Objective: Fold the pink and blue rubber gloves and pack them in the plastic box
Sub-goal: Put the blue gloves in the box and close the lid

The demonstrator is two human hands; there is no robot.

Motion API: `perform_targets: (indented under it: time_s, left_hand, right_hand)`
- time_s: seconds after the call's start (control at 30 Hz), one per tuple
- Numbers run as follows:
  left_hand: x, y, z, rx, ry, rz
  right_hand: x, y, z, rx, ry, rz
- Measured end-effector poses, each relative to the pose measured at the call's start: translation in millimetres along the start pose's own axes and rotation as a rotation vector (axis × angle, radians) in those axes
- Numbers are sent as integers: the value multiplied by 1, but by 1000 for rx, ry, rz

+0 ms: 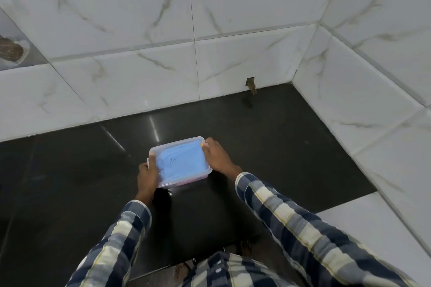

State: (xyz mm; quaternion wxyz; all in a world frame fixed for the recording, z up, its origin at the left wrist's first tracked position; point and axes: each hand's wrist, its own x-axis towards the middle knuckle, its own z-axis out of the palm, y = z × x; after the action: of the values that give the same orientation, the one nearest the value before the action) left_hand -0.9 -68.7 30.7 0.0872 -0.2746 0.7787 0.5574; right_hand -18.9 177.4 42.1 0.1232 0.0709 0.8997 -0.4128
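1. Two hands grip your lidded plastic box (180, 162) on the dark counter (268, 147): left hand (147, 176) curls round its near-left end, right hand (218, 155) round its far-right corner.
2. Its long axis runs near-left to far-right.
3. Blue glove (182, 158) shows through the lid, pink glove (186, 182) beneath.
4. Marble-tiled wall (140, 77) stands behind, well apart.

Tiled home corner: marble-look wall tiles (140, 7), dark floor (70, 170).
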Motion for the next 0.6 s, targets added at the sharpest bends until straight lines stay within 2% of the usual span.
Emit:
perform_targets:
  time_s: [0.17,0.27,0.47,0.53,0.6]
  left_hand:
    - [9,0,-2,-90,-128,-37]
    - [11,0,0,-131,-155,-35]
    - [28,-10,-6,-244,-201,-89]
    - [22,-5,-13,-235,-175,-113]
    - [22,-3,-20,-165,-63,-81]
  right_hand:
    - [2,-1,8,153,0,71]
    - [7,-4,13,207,11,108]
    - [5,-5,8,476,-59,146]
    - [1,-6,3,571,-82,192]
    - [-1,-9,-4,668,-113,297]
